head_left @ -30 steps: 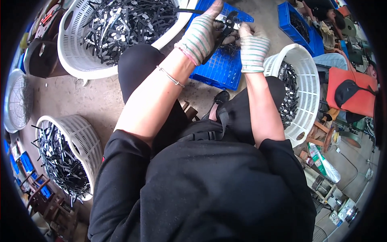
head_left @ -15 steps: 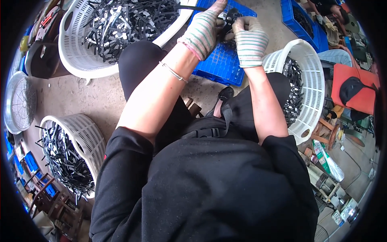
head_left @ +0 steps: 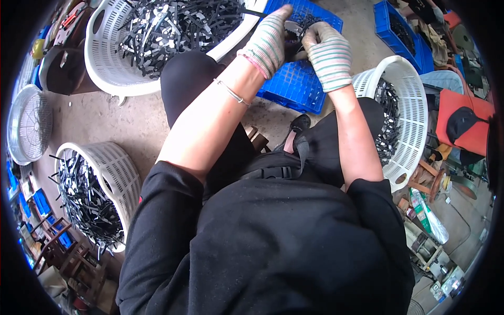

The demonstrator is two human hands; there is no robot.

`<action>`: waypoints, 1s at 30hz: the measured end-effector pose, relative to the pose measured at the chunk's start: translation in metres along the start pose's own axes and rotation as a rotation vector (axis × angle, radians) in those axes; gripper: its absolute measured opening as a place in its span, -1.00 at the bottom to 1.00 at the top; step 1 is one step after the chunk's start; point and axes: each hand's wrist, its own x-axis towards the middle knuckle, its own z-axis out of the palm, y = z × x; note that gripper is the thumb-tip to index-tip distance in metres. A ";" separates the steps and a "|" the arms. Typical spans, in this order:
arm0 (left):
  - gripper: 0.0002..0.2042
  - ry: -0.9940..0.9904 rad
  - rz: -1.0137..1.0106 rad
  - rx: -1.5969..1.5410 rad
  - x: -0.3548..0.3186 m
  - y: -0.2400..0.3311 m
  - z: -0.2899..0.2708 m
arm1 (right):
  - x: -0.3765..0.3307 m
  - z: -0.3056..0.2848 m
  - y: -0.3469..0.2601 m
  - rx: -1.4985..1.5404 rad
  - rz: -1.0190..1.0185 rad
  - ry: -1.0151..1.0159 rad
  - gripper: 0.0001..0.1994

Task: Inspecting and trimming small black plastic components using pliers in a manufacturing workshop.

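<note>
Striped work gloves cover both my hands over the blue crate [head_left: 294, 89]. My left hand [head_left: 266, 43] is closed around a long black part, whose thin dark end [head_left: 252, 12] sticks out to the left of the fist. The thumb points up and away. Just right of it, my right hand [head_left: 329, 55] has its fingers curled in a pinch beside the dark end of the part. What the right fingertips hold is hidden. Small dark pieces [head_left: 306, 21] lie on the crate beyond my hands.
White perforated baskets heaped with black and silver parts stand at upper left [head_left: 110, 79], lower left [head_left: 113, 163] and right [head_left: 415, 105]. A red seat [head_left: 462, 126] with a black cap is at far right. More blue crates [head_left: 388, 31] sit at upper right.
The dark part with metal that showed between my hands has dropped lower and is mostly hidden. My right hand has turned slightly and sits a little apart. The whole view has shifted a bit.
</note>
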 end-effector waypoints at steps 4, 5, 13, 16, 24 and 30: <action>-0.46 0.076 0.014 0.096 -0.021 0.003 0.019 | 0.001 0.000 0.006 -0.118 -0.099 -0.024 -0.87; -0.46 0.158 0.032 0.160 -0.026 0.005 0.021 | 0.002 0.000 0.004 -0.137 -0.105 -0.058 -0.87; -0.66 0.084 -0.006 0.190 -0.005 0.003 0.002 | 0.000 0.000 0.007 -0.203 -0.204 -0.053 -0.86; -0.71 0.055 0.048 0.169 0.009 0.001 -0.008 | 0.002 -0.004 0.002 -0.224 -0.232 -0.041 -0.85; -0.75 0.067 0.050 0.217 -0.014 0.001 0.004 | 0.011 -0.012 0.010 -0.127 -0.250 -0.296 -0.65; -0.74 0.076 -0.044 0.226 -0.014 0.003 -0.001 | 0.012 -0.011 0.020 -0.025 -0.358 -0.389 -0.64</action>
